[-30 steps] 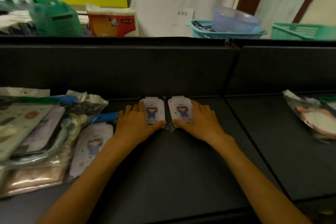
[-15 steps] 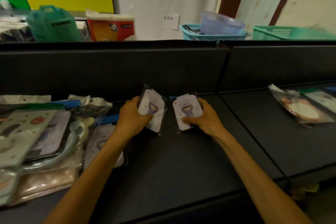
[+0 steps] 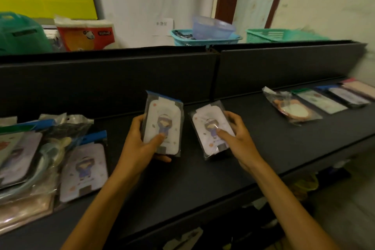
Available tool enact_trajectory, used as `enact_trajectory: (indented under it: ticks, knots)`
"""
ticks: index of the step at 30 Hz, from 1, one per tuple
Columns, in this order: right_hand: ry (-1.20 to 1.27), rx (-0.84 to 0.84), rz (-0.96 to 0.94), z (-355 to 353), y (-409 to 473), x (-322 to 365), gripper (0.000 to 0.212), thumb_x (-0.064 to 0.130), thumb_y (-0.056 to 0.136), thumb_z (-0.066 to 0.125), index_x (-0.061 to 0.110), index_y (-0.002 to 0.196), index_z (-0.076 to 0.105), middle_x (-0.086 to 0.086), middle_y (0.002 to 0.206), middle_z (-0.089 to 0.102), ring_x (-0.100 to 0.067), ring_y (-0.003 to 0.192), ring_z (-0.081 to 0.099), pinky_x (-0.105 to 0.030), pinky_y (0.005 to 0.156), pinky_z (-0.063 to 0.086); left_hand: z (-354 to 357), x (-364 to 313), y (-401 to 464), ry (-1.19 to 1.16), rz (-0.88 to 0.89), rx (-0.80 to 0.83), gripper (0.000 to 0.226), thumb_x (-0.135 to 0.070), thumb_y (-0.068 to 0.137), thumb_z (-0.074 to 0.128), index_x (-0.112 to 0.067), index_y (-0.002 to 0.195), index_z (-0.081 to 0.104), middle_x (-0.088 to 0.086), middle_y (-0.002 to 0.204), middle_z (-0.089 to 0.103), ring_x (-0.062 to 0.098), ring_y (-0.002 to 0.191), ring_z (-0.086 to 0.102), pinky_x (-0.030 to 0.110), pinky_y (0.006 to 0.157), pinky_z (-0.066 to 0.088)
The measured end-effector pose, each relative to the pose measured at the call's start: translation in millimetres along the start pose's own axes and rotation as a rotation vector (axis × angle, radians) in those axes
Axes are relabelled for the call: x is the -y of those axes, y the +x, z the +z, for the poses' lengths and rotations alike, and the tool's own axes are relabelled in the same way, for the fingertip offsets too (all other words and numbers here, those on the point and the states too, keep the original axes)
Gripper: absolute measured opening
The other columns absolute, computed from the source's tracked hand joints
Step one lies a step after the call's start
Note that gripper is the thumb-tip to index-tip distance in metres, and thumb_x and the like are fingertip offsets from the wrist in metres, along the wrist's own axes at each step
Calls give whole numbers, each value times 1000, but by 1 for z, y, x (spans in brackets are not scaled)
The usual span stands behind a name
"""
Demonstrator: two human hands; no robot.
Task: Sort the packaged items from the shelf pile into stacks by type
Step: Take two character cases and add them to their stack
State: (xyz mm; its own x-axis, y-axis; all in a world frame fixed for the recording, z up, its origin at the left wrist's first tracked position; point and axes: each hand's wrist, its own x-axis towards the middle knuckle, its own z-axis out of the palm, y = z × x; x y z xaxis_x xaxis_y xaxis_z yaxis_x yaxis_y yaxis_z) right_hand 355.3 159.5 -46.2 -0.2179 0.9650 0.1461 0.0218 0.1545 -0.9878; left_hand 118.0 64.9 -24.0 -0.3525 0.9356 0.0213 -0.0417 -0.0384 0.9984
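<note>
Head view: one cartoon-print packet [image 3: 162, 126] in left hand [image 3: 140, 144], another packet [image 3: 211, 130] in right hand [image 3: 239, 140].

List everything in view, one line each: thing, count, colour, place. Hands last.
cartoon-girl packets: 2, white, one in each hand
same packet: 1, white, beside the pile
pile of packaged items: mixed, shelf left
sorted packets: row, mixed, shelf right
shelf: 1, black
baskets: 2, teal, behind the shelf
bowl: 1, clear bluish, in a basket
tissue pack: 1, orange-white, back left
left hand: grips one packet
right hand: grips the other
</note>
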Motion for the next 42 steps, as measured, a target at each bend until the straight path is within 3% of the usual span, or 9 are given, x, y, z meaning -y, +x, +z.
enact_trajectory:
  ticks: [4, 11, 20, 24, 30, 34, 42]
  knots:
    - [22, -93, -17, -67, -20, 6, 52, 5, 87, 62, 31, 128, 46, 14, 107, 66, -9, 95, 67, -23, 66, 56, 56, -1, -9, -6, 26, 102, 60, -28, 69, 72, -38, 122, 44, -5, 115, 58, 9, 86, 68, 36, 53, 58]
    - [-15, -273, -39, -232, -61, 9, 46, 6, 87, 62, 39, 118, 51, 14, 105, 68, -8, 90, 69, -22, 62, 55, 201, 5, -30, -42, -14, 247, 59, -29, 66, 72, -39, 118, 46, -3, 115, 58, 15, 85, 70, 36, 54, 57]
    - [-32, -449, -66, -419, -99, -6, 49, 4, 88, 61, 27, 129, 47, 8, 114, 65, -11, 94, 68, -23, 64, 56, 381, 26, -54, -42, 48, 360, 54, -21, 77, 70, -31, 123, 42, -1, 120, 56, 17, 86, 70, 37, 51, 57]
    - [-29, -476, -60, -470, -92, -10, 49, 3, 88, 60, 29, 128, 48, 13, 109, 65, -9, 93, 68, -22, 63, 55, 443, 26, -45, -47, 70, 422, 48, -20, 77, 71, -40, 113, 47, -4, 117, 58, 15, 87, 70, 36, 52, 57]
    - [-33, -495, -41, -535, -54, -27, 50, 2, 88, 61, 28, 129, 47, 10, 114, 63, -8, 94, 68, -21, 62, 55, 521, 38, -10, -16, 63, 436, 53, -20, 79, 71, -36, 121, 43, -1, 121, 58, 19, 87, 70, 41, 53, 58]
    - [-50, -480, -34, -579, -11, -37, 50, 4, 87, 62, 29, 127, 48, 10, 112, 65, -10, 92, 69, -23, 61, 55, 569, 43, 23, -27, 88, 416, 48, -26, 74, 73, -47, 109, 46, -6, 116, 59, 17, 86, 70, 41, 52, 58]
    - [-55, -354, 48, -648, 107, -46, 49, 10, 87, 64, 35, 126, 49, 10, 104, 68, -11, 86, 70, -25, 60, 56, 648, 36, 100, 4, 73, 226, 54, -18, 80, 69, -38, 122, 41, -8, 110, 59, 7, 83, 69, 34, 51, 57]
